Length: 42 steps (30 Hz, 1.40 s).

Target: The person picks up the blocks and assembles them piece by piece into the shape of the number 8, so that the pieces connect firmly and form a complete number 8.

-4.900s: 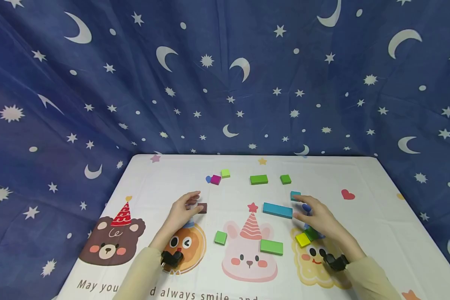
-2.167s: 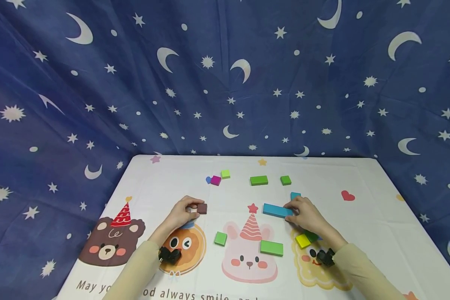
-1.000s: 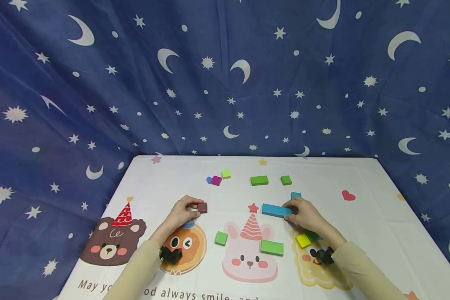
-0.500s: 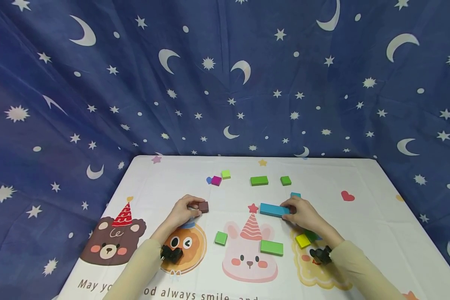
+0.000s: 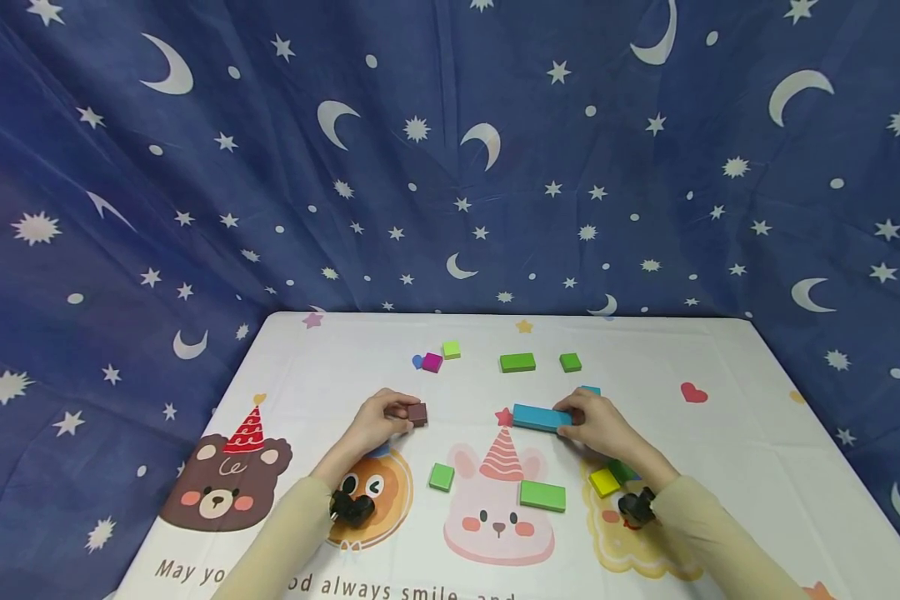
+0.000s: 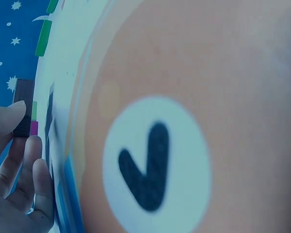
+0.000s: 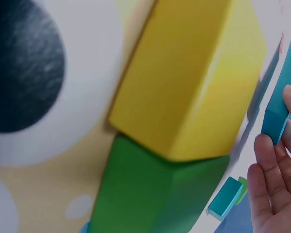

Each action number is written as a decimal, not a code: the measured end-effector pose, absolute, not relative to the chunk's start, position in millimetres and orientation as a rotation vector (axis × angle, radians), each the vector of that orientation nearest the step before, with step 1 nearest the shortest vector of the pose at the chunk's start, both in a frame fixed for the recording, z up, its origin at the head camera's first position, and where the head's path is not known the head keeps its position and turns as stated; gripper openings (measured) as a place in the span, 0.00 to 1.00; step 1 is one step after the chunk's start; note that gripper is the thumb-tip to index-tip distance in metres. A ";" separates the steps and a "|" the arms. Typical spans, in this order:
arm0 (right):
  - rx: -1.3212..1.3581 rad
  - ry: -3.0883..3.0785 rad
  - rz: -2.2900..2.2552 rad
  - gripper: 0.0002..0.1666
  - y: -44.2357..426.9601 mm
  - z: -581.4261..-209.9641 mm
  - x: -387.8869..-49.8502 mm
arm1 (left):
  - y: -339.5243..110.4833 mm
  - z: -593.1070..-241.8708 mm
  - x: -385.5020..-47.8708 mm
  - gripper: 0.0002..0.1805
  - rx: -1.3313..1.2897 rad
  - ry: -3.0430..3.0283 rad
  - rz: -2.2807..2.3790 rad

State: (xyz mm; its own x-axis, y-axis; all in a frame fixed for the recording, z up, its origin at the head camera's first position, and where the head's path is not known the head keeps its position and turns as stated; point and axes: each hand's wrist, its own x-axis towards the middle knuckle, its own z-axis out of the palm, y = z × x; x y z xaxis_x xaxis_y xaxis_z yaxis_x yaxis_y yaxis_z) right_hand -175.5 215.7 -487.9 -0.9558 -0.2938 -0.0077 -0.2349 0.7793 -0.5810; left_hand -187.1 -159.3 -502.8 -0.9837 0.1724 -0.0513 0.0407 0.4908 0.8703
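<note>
A long blue bar [image 5: 536,417] is right of the middle of the scene, its left end beside the red star tipping the printed rabbit's hat; its right end is clamped between thumb and fingers in the grip of the right hand [image 5: 598,423]. Across from it, to the left, the left hand [image 5: 381,417] has its own grip closed on a small brown block [image 5: 417,414], thumb on one face and fingers opposite. Bar and brown block stand apart, roughly level with each other; whether either touches the cloth is hard to tell. Just beyond the right hand a small blue block [image 5: 590,390] shows partly, hidden by the fingers. Nearer than that hand, a yellow block [image 5: 604,482] and a dark green block [image 5: 622,470] touch on the printed cookie face. In the near middle lie a light green square block [image 5: 442,477] and, to its right, a light green bar [image 5: 543,496] over the rabbit. At the far side, from left to right, come a magenta block [image 5: 432,362] close to a lime block [image 5: 452,350], then a green bar [image 5: 517,362] and a green block [image 5: 570,362]. A white printed cloth [image 5: 750,417] covers the worktop, with a dark blue star-and-moon curtain [image 5: 412,167] behind.
</note>
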 end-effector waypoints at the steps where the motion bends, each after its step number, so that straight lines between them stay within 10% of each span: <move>1: -0.426 2.869 -0.915 0.17 215.3 -487.7 -176.2 | -158.3 -502.5 -187.6 0.20 0.189 2.589 1.517; 42: -0.497 2.828 -0.944 0.17 183.6 -483.9 -194.7 | -111.2 -499.7 -191.5 0.19 0.382 2.568 1.378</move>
